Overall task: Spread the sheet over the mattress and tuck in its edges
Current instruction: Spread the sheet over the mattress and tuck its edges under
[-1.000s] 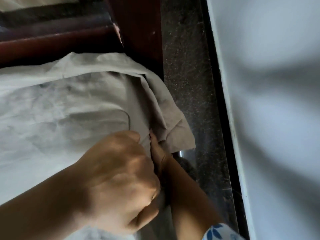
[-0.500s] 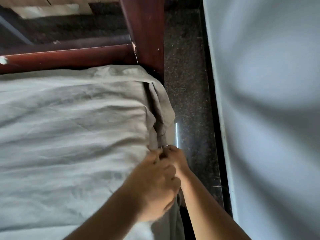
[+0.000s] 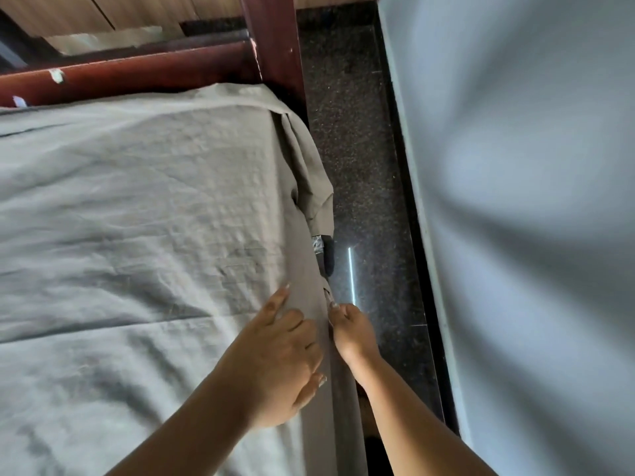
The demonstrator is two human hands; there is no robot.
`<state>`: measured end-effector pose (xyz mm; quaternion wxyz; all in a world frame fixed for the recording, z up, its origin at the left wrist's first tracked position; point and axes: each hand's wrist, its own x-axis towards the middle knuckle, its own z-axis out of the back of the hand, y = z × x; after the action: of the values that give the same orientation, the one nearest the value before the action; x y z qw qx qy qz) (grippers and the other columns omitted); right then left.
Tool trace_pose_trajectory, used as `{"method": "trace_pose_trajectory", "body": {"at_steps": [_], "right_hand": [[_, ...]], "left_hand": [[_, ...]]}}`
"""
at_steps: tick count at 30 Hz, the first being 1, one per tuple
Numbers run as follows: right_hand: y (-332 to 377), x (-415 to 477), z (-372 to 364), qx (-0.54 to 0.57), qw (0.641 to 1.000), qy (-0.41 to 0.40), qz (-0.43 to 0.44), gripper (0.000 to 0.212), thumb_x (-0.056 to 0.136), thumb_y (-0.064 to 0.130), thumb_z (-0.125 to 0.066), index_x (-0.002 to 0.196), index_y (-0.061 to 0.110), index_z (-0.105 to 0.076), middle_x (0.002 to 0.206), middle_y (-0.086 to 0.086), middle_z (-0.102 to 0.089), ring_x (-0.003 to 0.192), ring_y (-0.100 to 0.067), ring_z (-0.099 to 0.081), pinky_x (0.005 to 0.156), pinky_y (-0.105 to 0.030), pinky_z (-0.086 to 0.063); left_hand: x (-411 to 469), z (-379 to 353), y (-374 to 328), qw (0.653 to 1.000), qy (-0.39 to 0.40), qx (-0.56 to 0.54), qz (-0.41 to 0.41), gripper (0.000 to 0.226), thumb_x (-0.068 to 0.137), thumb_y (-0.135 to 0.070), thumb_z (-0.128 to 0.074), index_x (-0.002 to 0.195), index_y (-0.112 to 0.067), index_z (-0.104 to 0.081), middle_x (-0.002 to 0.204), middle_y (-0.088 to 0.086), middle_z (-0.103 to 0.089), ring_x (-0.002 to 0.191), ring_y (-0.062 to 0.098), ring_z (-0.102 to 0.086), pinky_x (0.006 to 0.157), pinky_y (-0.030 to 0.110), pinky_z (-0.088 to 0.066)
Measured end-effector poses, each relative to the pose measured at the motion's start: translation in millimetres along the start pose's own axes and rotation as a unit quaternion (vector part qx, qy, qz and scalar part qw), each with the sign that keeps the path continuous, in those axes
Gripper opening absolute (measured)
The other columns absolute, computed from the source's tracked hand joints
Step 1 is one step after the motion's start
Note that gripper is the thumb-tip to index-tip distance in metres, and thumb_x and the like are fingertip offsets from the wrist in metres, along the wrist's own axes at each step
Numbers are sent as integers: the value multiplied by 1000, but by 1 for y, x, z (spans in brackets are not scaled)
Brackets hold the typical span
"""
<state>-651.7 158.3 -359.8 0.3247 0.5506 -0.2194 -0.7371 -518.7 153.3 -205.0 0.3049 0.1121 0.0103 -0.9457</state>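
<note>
Dark speckled floor (image 3: 360, 166) runs beside the wooden bed frame (image 3: 137, 73), which holds the wrinkled grey sheet (image 3: 137, 218), spread flat (corner flap hanging loose). Left hand (image 3: 278, 359) presses its edge, index straight, others bent, grip unclear. Right hand (image 3: 350, 329) fingers (image 3: 332, 306) pinch the sheet's side.

Setting: bedroom in a home; grey sheet (image 3: 137, 218) is lying spread within a dark red wooden bed frame (image 3: 275, 46); speckled dark stone floor (image 3: 360, 149) is running alongside, meeting a pale wall (image 3: 515, 201).
</note>
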Motion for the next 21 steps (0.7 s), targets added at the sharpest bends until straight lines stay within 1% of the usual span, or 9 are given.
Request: {"method": "trace_pose_trajectory", "body": {"at_steps": [2, 4, 6, 10, 13, 15, 17, 19, 21], "right_hand": [[-2, -1, 5, 3, 1000, -3, -25, 27, 98, 35, -41, 76, 24, -53, 72, 6, -56, 72, -15, -55, 65, -29, -41], [-2, -2, 8, 1, 999, -14, -38, 24, 98, 33, -41, 90, 19, -59, 84, 1, -63, 85, -20, -60, 75, -33, -46], [0, -3, 8, 6, 999, -12, -44, 26, 98, 32, -42, 92, 15, -60, 85, -1, -63, 87, -22, -61, 79, -36, -47], [3, -9, -2, 2, 999, 11, -42, 31, 98, 33, -40, 87, 11, -60, 79, -2, -62, 76, -20, -58, 73, -35, -45], [1, -9, -13, 6, 1000, 6, -23, 34, 99, 34, -39, 90, 8, -60, 85, -7, -62, 81, -22, -57, 76, -37, -45], [-2, -9, -18, 6, 1000, 2, -22, 36, 99, 36, -39, 89, 8, -59, 83, -5, -62, 78, -20, -56, 74, -36, -44], [-6, -7, -19, 7, 999, -9, -34, 34, 99, 36, -39, 90, 10, -59, 81, -1, -61, 75, -17, -55, 70, -33, -43], [-9, -6, -16, 8, 999, -26, -44, 31, 98, 37, -39, 91, 14, -59, 82, 2, -61, 75, -15, -56, 63, -29, -40], [-11, -6, -13, -10, 998, -29, -53, 30, 98, 38, -38, 89, 18, -58, 80, 6, -61, 73, -11, -57, 56, -26, -36]], "left_hand": [[0, 0, 0, 1000, -1, 2, 3, 27, 74, -46, -58, 65, -22, -66, 66, -4, -55, 73, 19, -60, 101, 54, -41], [-1, -1, 1, 1000, 5, -1, 5, 30, 76, -46, -53, 66, -21, -67, 66, -3, -55, 73, 19, -59, 102, 53, -40], [-2, -4, 0, 1000, 5, 2, 4, 32, 77, -47, -52, 66, -21, -67, 67, -3, -55, 74, 20, -59, 104, 53, -39], [1, -4, -6, 1000, 1, 1, -9, 34, 72, -52, -60, 63, -20, -67, 64, -4, -55, 71, 19, -57, 107, 53, -35], [-4, -7, -5, 996, -45, -53, -52, 27, 73, -46, -62, 64, -21, -59, 65, -3, -52, 74, 19, -52, 106, 47, -39], [-12, -11, 0, 989, -55, -105, -83, 23, 77, -40, -60, 67, -20, -53, 69, -2, -50, 75, 19, -48, 101, 42, -43], [-16, -16, 5, 985, -48, -126, -103, 21, 81, -34, -57, 67, -19, -51, 70, -2, -48, 71, 20, -49, 94, 38, -45], [-15, -16, 6, 985, -26, -128, -115, 21, 82, -33, -56, 68, -18, -52, 70, -2, -48, 68, 21, -48, 87, 35, -46], [-11, -18, 4, 987, -6, -101, -125, 22, 80, -37, -55, 67, -19, -53, 69, -3, -48, 66, 20, -47, 80, 33, -40]]}}
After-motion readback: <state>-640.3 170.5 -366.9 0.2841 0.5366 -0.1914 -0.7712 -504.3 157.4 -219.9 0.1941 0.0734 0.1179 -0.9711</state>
